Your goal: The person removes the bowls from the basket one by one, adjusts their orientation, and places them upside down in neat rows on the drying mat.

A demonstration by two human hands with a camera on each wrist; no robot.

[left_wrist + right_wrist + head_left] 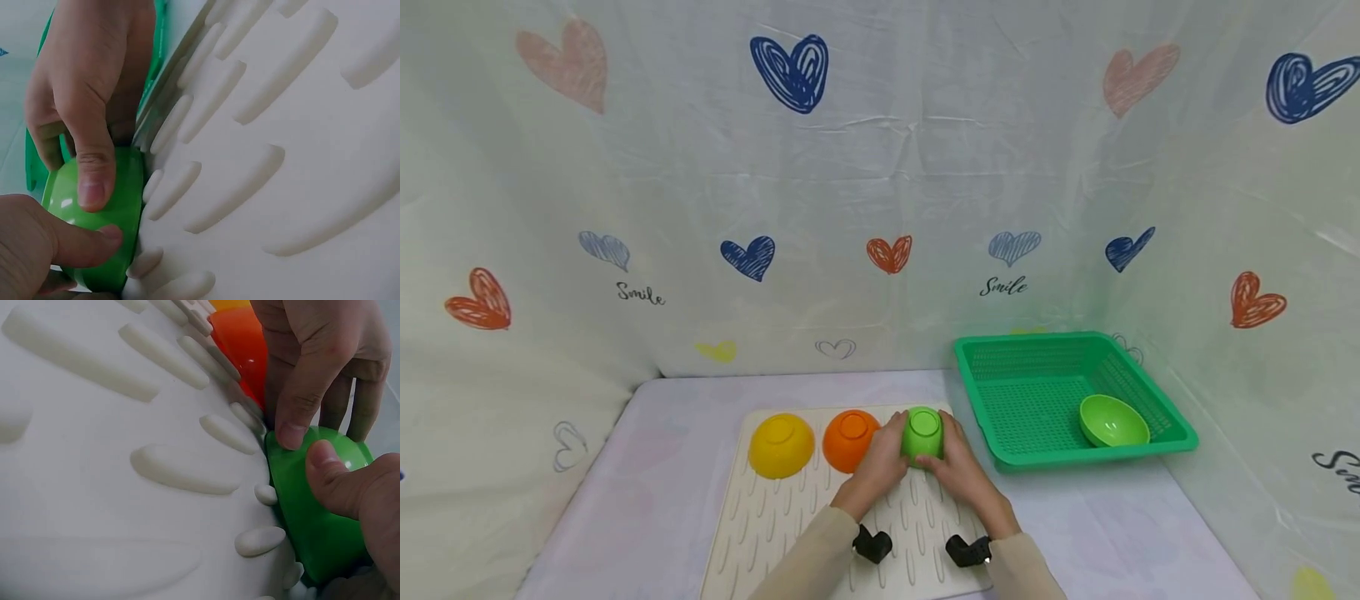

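A green bowl (922, 432) rests upside down at the far right of a white ridged drying mat (805, 517). My left hand (882, 454) grips its left side and my right hand (958, 467) its right side, thumbs on the near face. In the left wrist view both thumbs press on the green bowl (128, 215), whose rim meets the mat. An orange bowl (852, 442) lies inverted just left of my left hand, and a yellow bowl (781, 446) lies inverted farther left.
A green plastic basket (1015, 460) stands at the back right, beside the mat. Inside it, toward the right, sits another green bowl (1114, 421), tilted with its opening facing up. A curtain printed with hearts (820, 183) hangs behind and beside the table.
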